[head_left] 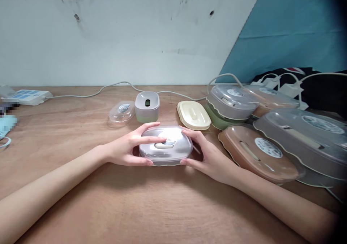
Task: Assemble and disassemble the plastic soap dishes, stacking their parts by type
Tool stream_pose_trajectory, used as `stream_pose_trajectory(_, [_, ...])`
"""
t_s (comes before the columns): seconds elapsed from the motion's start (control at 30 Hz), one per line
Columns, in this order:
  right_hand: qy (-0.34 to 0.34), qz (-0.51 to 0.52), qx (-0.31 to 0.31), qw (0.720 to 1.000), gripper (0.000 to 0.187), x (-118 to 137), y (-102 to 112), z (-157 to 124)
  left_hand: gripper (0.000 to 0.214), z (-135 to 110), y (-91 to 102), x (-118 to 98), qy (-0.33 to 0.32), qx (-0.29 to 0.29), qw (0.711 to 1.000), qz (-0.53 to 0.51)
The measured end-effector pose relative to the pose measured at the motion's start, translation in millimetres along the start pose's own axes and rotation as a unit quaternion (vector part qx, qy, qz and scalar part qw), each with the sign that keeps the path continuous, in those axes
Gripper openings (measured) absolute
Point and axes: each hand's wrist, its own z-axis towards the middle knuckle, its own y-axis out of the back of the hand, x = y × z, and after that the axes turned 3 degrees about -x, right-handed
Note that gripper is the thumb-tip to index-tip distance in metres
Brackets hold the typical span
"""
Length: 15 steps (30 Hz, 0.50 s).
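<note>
While two hands framed it from either side, the lilac container [173, 153] was centred in front of the person, over the wooden table [108, 204]; whether its base touched the wood could not be told. The left hand [121, 145] had its fingers spread, thumb at the near rim, index laid across the clear cover [184, 139], another fingertip at the far edge. The right hand [213, 159] gripped the opposite end between thumb and parted fingers.

Uneven pressure from the thumbs could have tipped the container, and the cover (slick and shiny, by its glare) might have slid under loose fingertips. A swing of the right forearm could have jostled the orange container [241, 146] close by.

What the lilac container held, its covering hid. The orange one and the large grey container [292, 132] were likewise covered, their insides unseen. Farther off, the cream lids [193, 114] lay stacked beside a green bowl [217, 117], which a grey container [230, 101] topped. A small box [147, 108] showed a dark opening, contents unclear, next to a round clear lid [121, 114]. Behind them ran a cable [176, 92].
</note>
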Motion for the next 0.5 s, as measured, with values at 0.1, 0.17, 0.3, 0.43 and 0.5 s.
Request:
stream_pose_trajectory(0.1, [0.008, 0.004, -0.002, 1.0, 0.061, -1.7, -1.2, 0.1, 0.062, -0.7, -0.9, 1.4, -0.001, -0.001, 1.0, -0.006])
stream_pose_trajectory(0.17, [0.017, 0.002, -0.004, 1.0, 0.066, -1.6, -2.5, 0.1, 0.061, -0.9, -1.7, 2.0, 0.002, -0.005, 1.0, -0.016])
stream_pose_trajectory(0.3, [0.034, -0.008, 0.007, 0.999, 0.073, 1.7, -3.1, 0.1, 0.066, 0.0, -1.9, 2.7, 0.041, -0.015, 0.997, -0.058])
stream_pose_trajectory(0.43, [0.054, -0.038, 0.035, 0.997, 0.082, 5.0, 0.6, 0.6, 0.076, 1.1, 0.2, 4.0, 0.072, 0.002, 0.993, -0.093])
stream_pose_trajectory(0.5, [0.066, -0.03, 0.057, 0.996, 0.081, 5.9, 2.8, 1.4, 0.075, 1.1, 0.4, 4.8, 0.071, 0.014, 0.992, -0.099])
